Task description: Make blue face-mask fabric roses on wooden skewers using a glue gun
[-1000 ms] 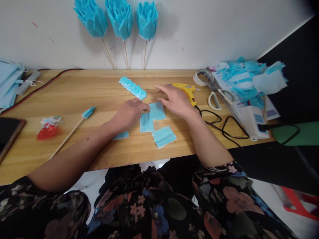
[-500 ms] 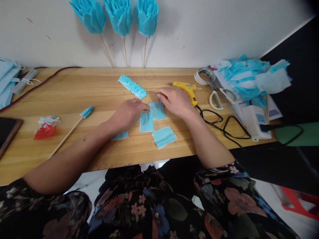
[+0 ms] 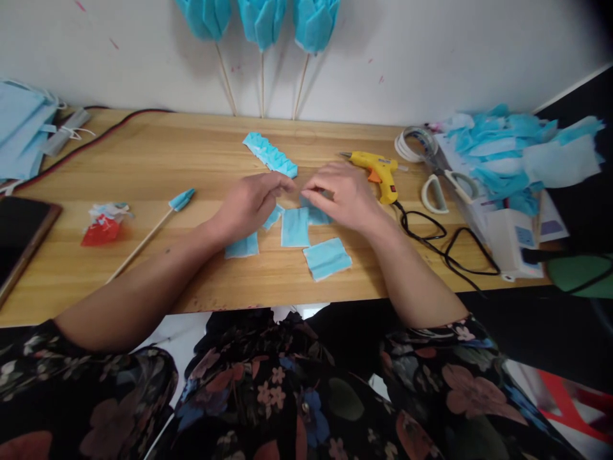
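Observation:
My left hand [image 3: 253, 203] is over several cut blue fabric pieces, thumb and fingertips drawn together. Facing it, my right hand [image 3: 342, 195] has thumb and index finger pinched, a small gap away from the left fingertips. Whatever is in either pinch is too small to make out. Under and in front of the hands lie a blue square [image 3: 295, 227], a second piece [image 3: 328, 257] at the lower right and a third [image 3: 243, 246] by my left wrist. Beyond the hands rests a pleated blue strip [image 3: 269, 155].
A yellow glue gun [image 3: 376, 169] with black cord lies right of my hands, then scissors [image 3: 435, 194], tape [image 3: 416, 145] and a blue scrap pile [image 3: 514, 153]. Leftward are a blue-tipped stick [image 3: 142, 245], red plastic [image 3: 101, 230] and a phone [image 3: 23, 233]. Blue flowers [image 3: 263, 25] lean on the wall.
The view has shifted, so the table things appear farther right and higher. My left fingertips have left the blue square, and another piece now shows beside that hand. My hands are closer together.

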The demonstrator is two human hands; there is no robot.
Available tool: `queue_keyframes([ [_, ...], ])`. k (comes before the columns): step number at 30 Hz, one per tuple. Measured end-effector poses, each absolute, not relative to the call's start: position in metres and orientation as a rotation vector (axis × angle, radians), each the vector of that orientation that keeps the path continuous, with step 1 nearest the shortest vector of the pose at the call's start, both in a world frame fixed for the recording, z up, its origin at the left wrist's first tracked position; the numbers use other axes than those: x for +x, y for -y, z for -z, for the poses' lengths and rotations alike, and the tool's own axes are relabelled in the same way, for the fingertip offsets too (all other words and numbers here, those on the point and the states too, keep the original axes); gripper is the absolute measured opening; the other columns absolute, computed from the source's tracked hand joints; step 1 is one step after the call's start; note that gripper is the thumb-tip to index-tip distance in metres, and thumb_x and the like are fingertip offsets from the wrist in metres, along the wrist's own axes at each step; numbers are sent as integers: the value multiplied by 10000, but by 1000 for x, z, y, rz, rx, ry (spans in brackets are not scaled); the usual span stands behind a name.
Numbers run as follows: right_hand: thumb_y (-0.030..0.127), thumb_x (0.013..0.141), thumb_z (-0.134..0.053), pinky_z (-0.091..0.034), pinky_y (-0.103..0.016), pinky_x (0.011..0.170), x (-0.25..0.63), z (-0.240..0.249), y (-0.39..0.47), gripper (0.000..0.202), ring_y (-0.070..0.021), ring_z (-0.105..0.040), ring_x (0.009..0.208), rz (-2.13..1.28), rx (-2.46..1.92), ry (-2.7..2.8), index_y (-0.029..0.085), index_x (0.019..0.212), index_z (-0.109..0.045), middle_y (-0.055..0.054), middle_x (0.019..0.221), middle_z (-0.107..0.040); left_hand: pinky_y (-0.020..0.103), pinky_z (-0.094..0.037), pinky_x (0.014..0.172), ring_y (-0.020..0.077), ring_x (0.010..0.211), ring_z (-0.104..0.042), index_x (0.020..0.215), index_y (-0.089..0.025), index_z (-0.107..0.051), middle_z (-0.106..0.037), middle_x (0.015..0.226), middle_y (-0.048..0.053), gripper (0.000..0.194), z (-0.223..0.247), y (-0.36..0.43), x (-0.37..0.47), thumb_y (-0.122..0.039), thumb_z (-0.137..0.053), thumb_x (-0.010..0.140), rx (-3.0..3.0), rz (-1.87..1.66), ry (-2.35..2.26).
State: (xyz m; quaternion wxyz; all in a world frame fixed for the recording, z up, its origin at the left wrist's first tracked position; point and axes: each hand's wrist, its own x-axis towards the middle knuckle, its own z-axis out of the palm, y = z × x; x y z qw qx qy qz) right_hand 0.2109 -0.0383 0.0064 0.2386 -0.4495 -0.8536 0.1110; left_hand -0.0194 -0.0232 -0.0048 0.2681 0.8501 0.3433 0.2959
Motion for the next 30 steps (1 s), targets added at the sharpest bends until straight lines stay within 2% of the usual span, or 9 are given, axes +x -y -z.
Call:
queue_keyframes([
  [4,370,948,-614,-387,-424,914,201,-2,41,199,-266,-584,1003,-281,-1157,2483,216,978,-737,-79,1032,-719,306,-536,850,169,925,-707,1047,-178,-678,-772,999,40,297,4,21,-22,-134,-418,911,2255,-812,-918],
  [7,321,929,-629,-374,-440,924,194,0,44,163,-295,-553,1069,-260,-1182,2538,205,955,-740,-101,1089,-703,293,-527,785,160,836,-699,1067,-191,-686,-769,933,25,318,4,19,-24,-120,-424,901,2236,-737,-973],
  [11,255,930,-588,-374,-418,903,194,-4,46,153,-271,-556,1053,-320,-1147,2555,215,872,-724,-81,1036,-702,289,-513,754,157,797,-682,1103,-183,-693,-764,912,30,359,5,19,-24,-94,-421,886,2223,-712,-1036],
  [15,288,889,-625,-410,-427,920,207,-14,45,104,-241,-603,974,-477,-1161,2384,223,838,-687,-45,953,-717,286,-522,745,159,804,-694,1097,-180,-691,-765,908,32,356,7,20,-23,-92,-417,888,2175,-775,-1035],
  [19,333,860,-662,-494,-407,876,218,-20,44,119,-206,-643,900,-723,-1186,2086,218,889,-663,-33,950,-716,286,-531,748,153,813,-694,1069,-173,-696,-767,927,39,343,7,16,-26,-90,-428,872,2136,-881,-990],
  [25,375,819,-733,-552,-337,781,217,-14,44,324,-183,-663,917,-913,-1185,1892,232,1086,-618,-21,990,-680,301,-543,755,154,824,-671,1032,-191,-683,-752,956,55,258,6,8,-29,-193,-440,946,2036,-1045,-998],
  [30,372,848,-708,-539,-313,728,213,-11,46,414,-173,-665,849,-939,-1211,1938,249,1226,-591,-4,918,-674,292,-519,748,168,844,-655,1023,-187,-679,-737,958,62,265,-7,19,-26,-361,-481,993,2030,-942,-945],
])
